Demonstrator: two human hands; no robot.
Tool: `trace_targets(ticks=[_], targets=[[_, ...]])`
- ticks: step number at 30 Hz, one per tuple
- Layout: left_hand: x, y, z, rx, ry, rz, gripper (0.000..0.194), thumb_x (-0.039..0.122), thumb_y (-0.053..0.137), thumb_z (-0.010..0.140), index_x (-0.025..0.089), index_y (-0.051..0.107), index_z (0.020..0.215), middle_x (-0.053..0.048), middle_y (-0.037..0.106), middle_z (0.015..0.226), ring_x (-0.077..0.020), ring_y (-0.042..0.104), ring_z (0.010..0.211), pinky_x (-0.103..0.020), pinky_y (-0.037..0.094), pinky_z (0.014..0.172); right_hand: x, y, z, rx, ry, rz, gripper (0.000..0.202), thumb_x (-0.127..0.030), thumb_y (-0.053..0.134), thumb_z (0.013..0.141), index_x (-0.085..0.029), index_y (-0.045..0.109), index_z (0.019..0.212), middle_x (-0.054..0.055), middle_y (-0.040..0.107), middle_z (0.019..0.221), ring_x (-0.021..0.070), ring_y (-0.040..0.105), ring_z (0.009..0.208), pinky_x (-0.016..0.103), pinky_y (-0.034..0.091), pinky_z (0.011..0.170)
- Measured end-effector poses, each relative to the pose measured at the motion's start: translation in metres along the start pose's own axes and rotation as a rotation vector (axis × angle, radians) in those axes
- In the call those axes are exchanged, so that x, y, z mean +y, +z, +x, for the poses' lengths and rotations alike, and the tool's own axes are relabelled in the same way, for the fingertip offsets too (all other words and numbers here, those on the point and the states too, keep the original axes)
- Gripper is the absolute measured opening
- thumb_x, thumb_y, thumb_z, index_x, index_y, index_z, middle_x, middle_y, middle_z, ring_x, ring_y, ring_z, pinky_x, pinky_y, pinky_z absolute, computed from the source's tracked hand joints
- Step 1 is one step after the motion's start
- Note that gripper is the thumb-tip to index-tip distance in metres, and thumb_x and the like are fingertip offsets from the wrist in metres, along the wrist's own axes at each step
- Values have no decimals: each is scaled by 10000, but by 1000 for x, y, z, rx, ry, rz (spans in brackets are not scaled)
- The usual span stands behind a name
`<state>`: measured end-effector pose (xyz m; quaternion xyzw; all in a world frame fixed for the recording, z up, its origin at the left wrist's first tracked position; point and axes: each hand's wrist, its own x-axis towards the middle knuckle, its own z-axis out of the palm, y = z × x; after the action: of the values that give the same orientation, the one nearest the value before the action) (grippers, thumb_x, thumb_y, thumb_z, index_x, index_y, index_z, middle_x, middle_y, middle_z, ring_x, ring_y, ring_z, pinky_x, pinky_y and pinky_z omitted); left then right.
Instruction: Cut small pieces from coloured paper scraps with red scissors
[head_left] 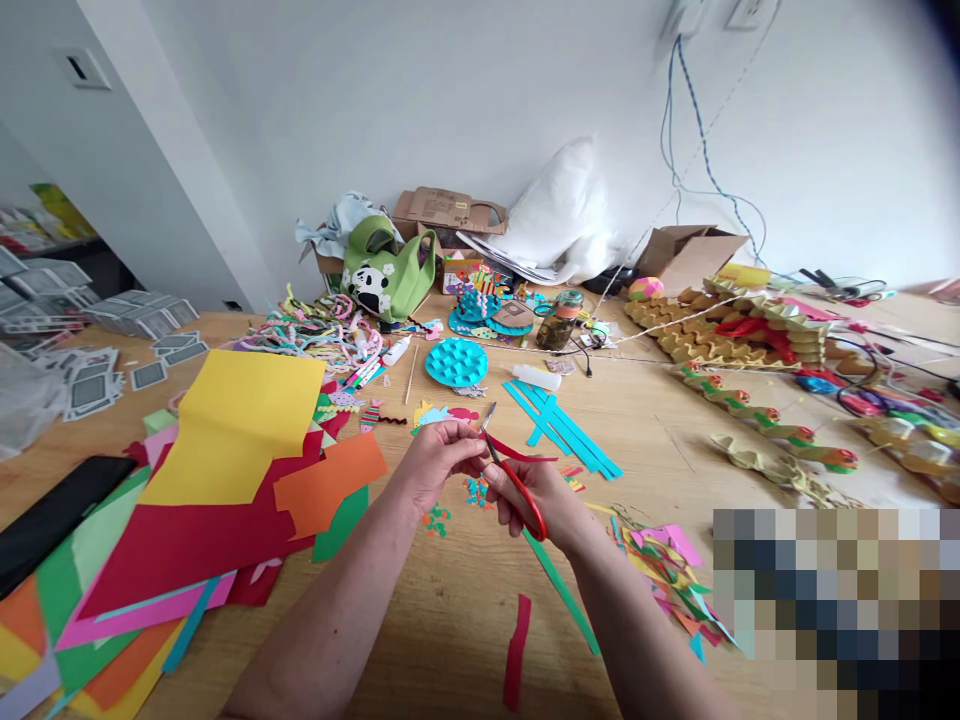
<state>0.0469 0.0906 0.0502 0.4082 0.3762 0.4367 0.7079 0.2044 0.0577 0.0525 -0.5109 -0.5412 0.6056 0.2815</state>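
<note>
My right hand (525, 495) is closed around the red handles of a pair of scissors (517, 485), whose blades point up and away from me. A narrow red paper strip (525, 452) passes by the blades, and the fingers of my left hand (446, 455) pinch its near end beside them. Small green and orange paper bits (436, 520) lie on the table under my hands, with blue bits (476, 492) close by. Another red strip (517, 650) and a long green strip (562, 590) lie nearer to me.
Coloured paper sheets (232, 430) pile up on the left beside a black phone-like object (56, 515). Blue strips (562, 430), a blue round egg-tray-like piece (456, 362) and a glass jar (560, 322) stand beyond my hands. Paper scraps (667, 570) and egg cartons (720, 325) are on the right.
</note>
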Motion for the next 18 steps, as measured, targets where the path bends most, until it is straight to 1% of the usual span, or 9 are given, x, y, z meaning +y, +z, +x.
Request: trace_targets(ticks=[6, 12, 15, 18], targets=[[-2, 7, 1, 71, 44, -22, 193, 268, 735, 625, 126, 625, 697, -8, 633, 640, -110, 579, 542, -256, 461, 571, 1, 2, 2, 41, -4, 22, 553, -703, 616, 684, -157, 553, 631, -24, 541, 425, 78, 480, 320, 175, 315, 324], [-1, 11, -1, 134, 90, -48, 190, 257, 738, 620, 135, 636, 724, 4, 630, 598, -105, 570, 536, -244, 458, 566, 2, 2, 3, 28, -2, 19, 583, -738, 587, 681, -157, 547, 647, -21, 542, 437, 81, 485, 331, 178, 307, 325], [-1, 12, -1, 140, 117, -59, 160, 241, 727, 626, 125, 643, 698, -8, 636, 603, -106, 572, 560, -243, 467, 586, 2, 3, 3, 16, -1, 14, 593, -745, 587, 673, -154, 541, 660, -16, 549, 457, 83, 501, 350, 179, 331, 344], [0, 8, 1, 174, 158, -79, 154, 235, 732, 616, 118, 657, 684, -16, 650, 643, -107, 583, 585, -255, 482, 630, 4, 2, 2, -25, -54, -18, 555, -701, 625, 683, -156, 523, 657, 8, 592, 526, 98, 547, 406, 188, 369, 381]])
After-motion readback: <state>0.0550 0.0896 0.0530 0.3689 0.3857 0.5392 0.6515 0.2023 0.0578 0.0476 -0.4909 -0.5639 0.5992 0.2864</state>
